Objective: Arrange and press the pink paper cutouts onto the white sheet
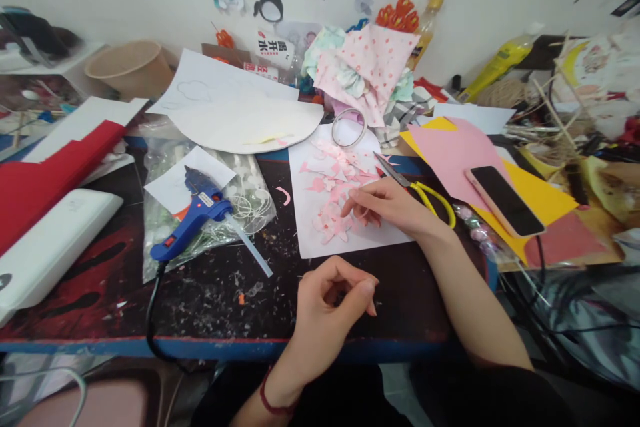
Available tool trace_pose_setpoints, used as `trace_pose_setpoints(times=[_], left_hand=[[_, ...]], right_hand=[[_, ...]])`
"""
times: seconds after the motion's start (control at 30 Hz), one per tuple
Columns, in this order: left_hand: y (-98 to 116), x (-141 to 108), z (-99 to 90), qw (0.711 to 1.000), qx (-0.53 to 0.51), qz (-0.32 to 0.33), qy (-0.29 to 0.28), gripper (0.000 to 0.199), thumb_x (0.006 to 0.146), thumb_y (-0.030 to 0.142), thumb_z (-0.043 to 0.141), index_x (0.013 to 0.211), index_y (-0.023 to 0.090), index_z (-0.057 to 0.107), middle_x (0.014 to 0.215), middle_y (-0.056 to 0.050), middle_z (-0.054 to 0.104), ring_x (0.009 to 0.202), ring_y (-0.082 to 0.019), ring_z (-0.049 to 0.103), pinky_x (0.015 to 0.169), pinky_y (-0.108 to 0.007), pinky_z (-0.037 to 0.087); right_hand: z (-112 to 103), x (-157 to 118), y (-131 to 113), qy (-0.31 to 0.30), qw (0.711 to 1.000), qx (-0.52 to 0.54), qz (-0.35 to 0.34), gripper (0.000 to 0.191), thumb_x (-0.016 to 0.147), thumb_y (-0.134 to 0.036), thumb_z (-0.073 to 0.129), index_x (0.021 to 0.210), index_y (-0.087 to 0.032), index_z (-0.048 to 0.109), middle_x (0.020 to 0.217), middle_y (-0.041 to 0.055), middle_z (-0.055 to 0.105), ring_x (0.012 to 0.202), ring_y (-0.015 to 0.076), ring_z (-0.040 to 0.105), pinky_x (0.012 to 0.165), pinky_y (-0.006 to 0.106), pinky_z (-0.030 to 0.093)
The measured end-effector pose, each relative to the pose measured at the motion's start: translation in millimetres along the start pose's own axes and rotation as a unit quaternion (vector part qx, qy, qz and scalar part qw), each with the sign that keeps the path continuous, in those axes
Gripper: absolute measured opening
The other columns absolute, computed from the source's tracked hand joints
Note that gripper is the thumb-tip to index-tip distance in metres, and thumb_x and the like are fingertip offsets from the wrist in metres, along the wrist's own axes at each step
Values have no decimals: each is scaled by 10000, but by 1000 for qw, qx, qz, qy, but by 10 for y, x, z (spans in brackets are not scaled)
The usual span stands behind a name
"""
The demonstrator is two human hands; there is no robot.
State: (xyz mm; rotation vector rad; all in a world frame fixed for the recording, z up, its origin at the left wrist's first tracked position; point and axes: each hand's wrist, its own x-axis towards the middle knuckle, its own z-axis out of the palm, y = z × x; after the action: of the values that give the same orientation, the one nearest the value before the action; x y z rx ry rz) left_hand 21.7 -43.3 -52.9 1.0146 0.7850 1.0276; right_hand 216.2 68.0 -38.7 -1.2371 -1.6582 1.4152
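Note:
My left hand [333,310] hangs over the table's front edge, its thumb and fingertips closed together; anything between them is too small to make out. My right hand [387,203] is over the white paper sheet [313,243], fingers loosely bent and a little apart, nothing visible in them. Beneath its fingertips lie pale pink paper flower cut-outs [331,221] with red marks. More pink paper scraps [335,163] are heaped farther back on the sheet. Scissors with yellow handles [430,197] lie just beyond my right hand, partly hidden. A roll of tape [349,128] rests at the sheet's back edge.
A blue glue gun [193,220] with a glue stick lies on a plastic bag [255,193] at left, its cord crossing the table's front edge. Left are a white device [65,240] and red sheet [60,173]. A phone [505,200] lies right on pink and yellow paper [453,153].

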Motion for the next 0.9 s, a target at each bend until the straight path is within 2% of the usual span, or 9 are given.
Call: trace_pose_setpoints(times=[0.23, 0.4, 0.47, 0.57, 0.67, 0.8, 0.9], left_hand=[[-115, -14, 22, 999, 14, 30, -5, 246, 1002, 295, 613, 793, 170, 578, 676, 24, 571, 618, -88, 498, 593, -211, 387], [-148, -61, 54, 998, 38, 36, -42, 349, 1030, 344, 563, 729, 166, 558, 656, 15, 556, 620, -98, 492, 608, -242, 371], [-138, -75, 59, 996, 62, 43, -44, 380, 1033, 345, 557, 699, 162, 560, 642, 11, 564, 615, -97, 504, 621, -249, 374], [-108, -71, 59, 996, 70, 43, -37, 422, 1035, 365, 553, 664, 165, 553, 610, 8, 563, 587, -98, 498, 603, -253, 368], [-81, -24, 58, 999, 9, 28, -20, 494, 1045, 401, 529, 606, 179, 496, 535, 15, 508, 527, -97, 443, 557, -255, 341], [-56, 67, 71, 994, -104, 4, -19, 490, 1043, 454, 519, 633, 186, 493, 524, 19, 476, 520, -105, 409, 534, -249, 319], [-38, 112, 84, 987, -158, -6, -32, 417, 1041, 430, 532, 710, 177, 525, 590, 12, 509, 553, -104, 418, 531, -231, 319]], right_hand=[[37, -15, -36, -15, 999, -7, 32, 452, 967, -516, 616, 792, -145, 804, 525, -8, 616, 362, 48, 488, 375, 181, 347], [105, -33, -55, -41, 995, -31, 91, 415, 985, -495, 575, 920, -142, 784, 510, -25, 608, 333, 70, 516, 343, 177, 362], [142, -31, -56, -38, 993, -56, 96, 367, 989, -458, 572, 924, -149, 760, 508, -33, 606, 331, 78, 521, 329, 180, 347], [188, -22, -46, -20, 993, -92, 72, 326, 975, -437, 601, 818, -167, 694, 509, -39, 600, 325, 82, 512, 322, 194, 323], [198, -15, -22, -13, 994, -100, 38, 370, 960, -473, 625, 729, -183, 620, 517, -40, 598, 334, 83, 508, 349, 213, 344], [173, -5, 21, 14, 990, -137, -19, 358, 974, -465, 610, 770, -178, 676, 521, -44, 563, 385, 87, 494, 412, 236, 369], [158, 10, 48, 62, 976, -195, -74, 302, 977, -406, 617, 860, -162, 750, 636, -2, 663, 525, 109, 559, 530, 254, 414]])
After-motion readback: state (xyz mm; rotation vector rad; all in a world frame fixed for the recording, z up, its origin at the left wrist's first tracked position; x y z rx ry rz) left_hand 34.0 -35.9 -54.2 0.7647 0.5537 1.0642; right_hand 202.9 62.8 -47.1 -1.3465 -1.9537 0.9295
